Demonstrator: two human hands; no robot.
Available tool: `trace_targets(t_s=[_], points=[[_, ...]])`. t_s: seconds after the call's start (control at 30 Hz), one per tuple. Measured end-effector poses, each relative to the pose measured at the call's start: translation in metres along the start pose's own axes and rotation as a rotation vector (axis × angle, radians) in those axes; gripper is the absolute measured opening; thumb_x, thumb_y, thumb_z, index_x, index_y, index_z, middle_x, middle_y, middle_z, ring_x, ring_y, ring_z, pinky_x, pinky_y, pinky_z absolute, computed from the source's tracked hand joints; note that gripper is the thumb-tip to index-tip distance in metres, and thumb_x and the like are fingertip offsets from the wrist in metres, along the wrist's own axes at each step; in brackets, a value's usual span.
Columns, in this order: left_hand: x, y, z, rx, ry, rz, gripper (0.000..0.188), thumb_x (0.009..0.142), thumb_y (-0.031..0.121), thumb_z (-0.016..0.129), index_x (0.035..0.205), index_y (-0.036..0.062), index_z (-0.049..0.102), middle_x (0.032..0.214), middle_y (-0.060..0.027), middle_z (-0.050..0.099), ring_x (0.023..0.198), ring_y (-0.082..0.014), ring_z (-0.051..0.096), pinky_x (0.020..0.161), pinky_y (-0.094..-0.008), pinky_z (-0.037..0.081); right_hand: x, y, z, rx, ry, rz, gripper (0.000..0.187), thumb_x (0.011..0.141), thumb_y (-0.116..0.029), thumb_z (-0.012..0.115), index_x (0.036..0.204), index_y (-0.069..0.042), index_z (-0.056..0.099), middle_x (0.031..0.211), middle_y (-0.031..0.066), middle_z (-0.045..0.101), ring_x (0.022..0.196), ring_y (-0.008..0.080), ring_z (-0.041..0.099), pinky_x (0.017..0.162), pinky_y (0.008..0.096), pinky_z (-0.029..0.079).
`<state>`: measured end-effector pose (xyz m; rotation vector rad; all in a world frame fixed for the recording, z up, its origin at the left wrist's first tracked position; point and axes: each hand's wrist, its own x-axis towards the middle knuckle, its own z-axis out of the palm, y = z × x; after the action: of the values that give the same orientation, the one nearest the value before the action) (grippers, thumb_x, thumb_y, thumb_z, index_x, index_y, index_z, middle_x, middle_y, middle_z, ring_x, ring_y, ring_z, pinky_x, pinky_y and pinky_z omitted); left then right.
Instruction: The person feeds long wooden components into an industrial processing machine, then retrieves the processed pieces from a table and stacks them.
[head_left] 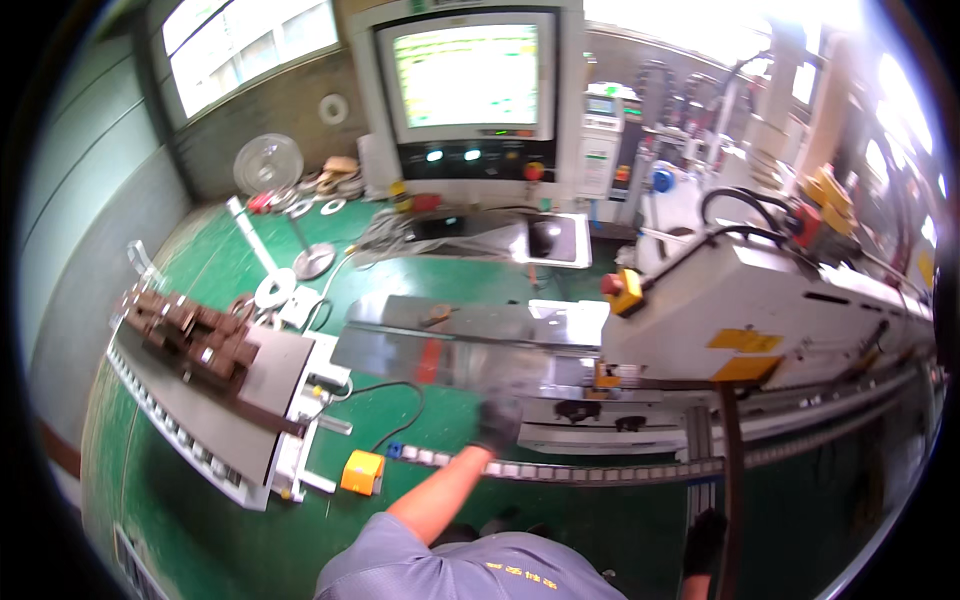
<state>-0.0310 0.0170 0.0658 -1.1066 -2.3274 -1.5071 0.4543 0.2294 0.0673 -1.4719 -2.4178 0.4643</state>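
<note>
Head view, left hand outstretched forward

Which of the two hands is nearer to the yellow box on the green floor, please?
Left. The left hand is to the right of the yellow box, and slightly ahead; the right hand is much farther right, beside the brown bar.

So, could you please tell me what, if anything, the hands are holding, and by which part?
It cannot be told: the left hand is blurred near the metal surface, and the right hand is beside the brown strip, its grip unclear.
</note>
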Motion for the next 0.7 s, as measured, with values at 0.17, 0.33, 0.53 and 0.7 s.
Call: trace_targets(t_s=[0.17,0.33,0.53,0.7], points=[[-0.087,-0.160,-0.207,0.466,0.895,-0.736,0.068,0.088,0.028,0.069,0.141,-0.0051,0.041,0.134,-0.0269,0.053,0.122,-0.0411,0.053,0.104,-0.0464,0.042,-0.073,0.039,0.109,-0.072,-0.260,-0.398,0.068,0.089,-0.039,0.072,0.146,-0.012,0.046,0.150,0.0177,0.045,0.143,0.0306,0.036,0.119,0.0423,0.025],[-0.170,-0.270,-0.301,-0.054,1.425,-1.458,0.097,0.081,0.050,0.070,0.146,-0.0109,0.031,0.135,-0.0306,0.053,0.117,-0.0428,0.060,0.097,-0.0469,0.051,-0.076,-0.076,0.177,0.169,-0.538,-0.582,0.053,0.086,-0.011,0.069,0.137,-0.006,0.055,0.134,0.0178,0.057,0.120,0.0300,0.056,0.104,0.0395,0.045],[-0.221,-0.391,-0.315,-1.569,0.982,-1.144,0.037,0.091,0.038,0.063,0.102,0.0024,0.062,0.094,-0.0111,0.066,0.079,-0.0245,0.062,0.075,-0.0348,0.052,-0.102,-0.365,0.115,0.380,-0.560,-0.623,0.048,0.078,-0.010,0.071,0.125,-0.003,0.059,0.109,0.0176,0.063,0.099,0.0344,0.064,0.085,0.0388,0.053],[-0.232,-0.369,-0.330,-1.352,1.028,-1.139,0.020,0.090,0.032,0.068,0.085,0.0127,0.069,0.080,0.0005,0.071,0.068,-0.0156,0.065,0.056,-0.0286,0.050,-0.105,-0.452,0.135,0.364,-0.560,-0.875,0.052,0.084,-0.020,0.070,0.131,-0.006,0.055,0.108,0.0174,0.062,0.098,0.0367,0.063,0.084,0.0429,0.053]])
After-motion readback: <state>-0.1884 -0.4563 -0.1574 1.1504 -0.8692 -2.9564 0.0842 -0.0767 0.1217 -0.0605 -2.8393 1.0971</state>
